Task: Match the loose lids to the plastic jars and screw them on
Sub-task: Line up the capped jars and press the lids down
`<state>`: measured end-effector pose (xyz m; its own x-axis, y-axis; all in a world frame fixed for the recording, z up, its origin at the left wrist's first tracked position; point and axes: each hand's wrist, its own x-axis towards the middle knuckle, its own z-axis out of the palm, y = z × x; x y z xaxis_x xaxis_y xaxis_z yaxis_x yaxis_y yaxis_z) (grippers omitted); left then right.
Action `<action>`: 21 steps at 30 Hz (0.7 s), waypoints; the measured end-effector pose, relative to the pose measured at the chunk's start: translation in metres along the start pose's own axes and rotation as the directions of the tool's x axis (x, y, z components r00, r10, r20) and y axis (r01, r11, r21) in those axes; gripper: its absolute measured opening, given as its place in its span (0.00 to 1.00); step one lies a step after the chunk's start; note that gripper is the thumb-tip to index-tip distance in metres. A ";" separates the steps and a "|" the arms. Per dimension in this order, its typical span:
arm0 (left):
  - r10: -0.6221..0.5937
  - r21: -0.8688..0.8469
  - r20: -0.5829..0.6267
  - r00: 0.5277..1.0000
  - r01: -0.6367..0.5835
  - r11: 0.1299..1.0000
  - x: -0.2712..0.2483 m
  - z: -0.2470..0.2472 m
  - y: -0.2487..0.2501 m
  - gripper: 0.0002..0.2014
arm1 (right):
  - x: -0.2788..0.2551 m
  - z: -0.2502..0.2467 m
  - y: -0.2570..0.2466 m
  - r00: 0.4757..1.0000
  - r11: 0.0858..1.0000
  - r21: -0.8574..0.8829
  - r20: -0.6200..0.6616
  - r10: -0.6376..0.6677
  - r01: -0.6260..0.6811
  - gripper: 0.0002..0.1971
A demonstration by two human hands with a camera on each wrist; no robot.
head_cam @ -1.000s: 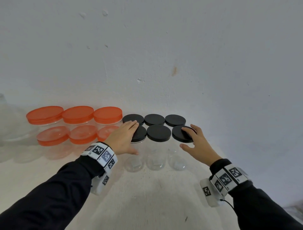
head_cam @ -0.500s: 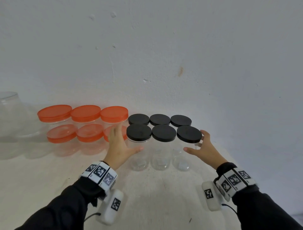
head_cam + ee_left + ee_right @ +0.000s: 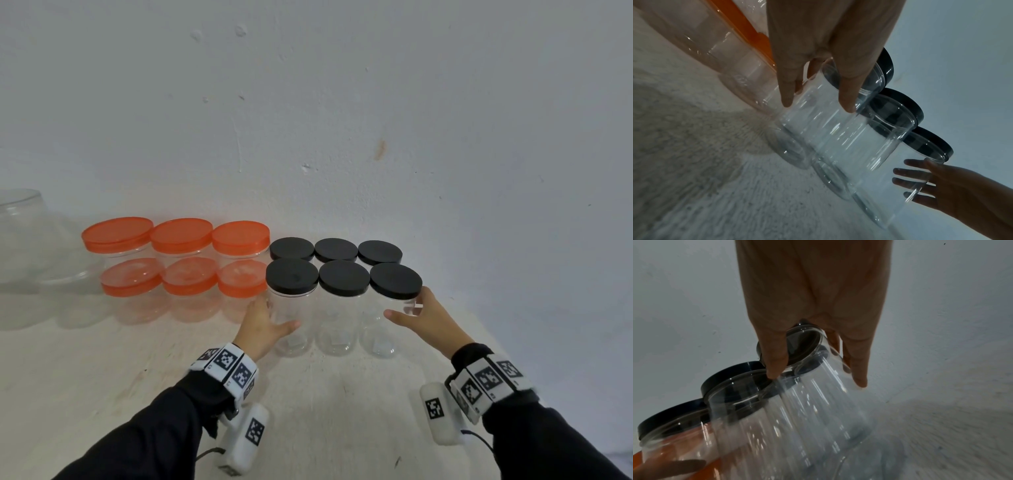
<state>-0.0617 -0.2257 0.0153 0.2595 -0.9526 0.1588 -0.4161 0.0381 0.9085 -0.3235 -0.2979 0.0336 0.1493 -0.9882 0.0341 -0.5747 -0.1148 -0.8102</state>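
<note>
Orange-lidded jars, six in two rows, at 9 o'clock on desk, all capped. Left hand, fingers straight, thumb spread wide, pressing left side of front-left black-lidded jar. Black-lidded jars, two rows of three at 12 o'clock, touching, all capped. Right hand, likewise wide, flat against front-right jar. Step, judged: matching done; hands squaring up block. Next: check lids tight, ease pressure evenly so light jars stay upright.
</note>
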 end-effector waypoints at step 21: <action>0.143 0.320 -0.034 0.989 -0.125 0.939 0.014 -0.016 -0.002 0.47 | 0.000 -0.016 -0.013 0.988 0.972 -0.177 0.013 -0.155 0.154 0.58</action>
<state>-0.0428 -0.2345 0.0220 0.2270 -0.9264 0.3003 -0.7022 0.0580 0.7096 -0.3289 -0.2980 0.0537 0.2466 -0.9572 0.1516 -0.6784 -0.2822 -0.6784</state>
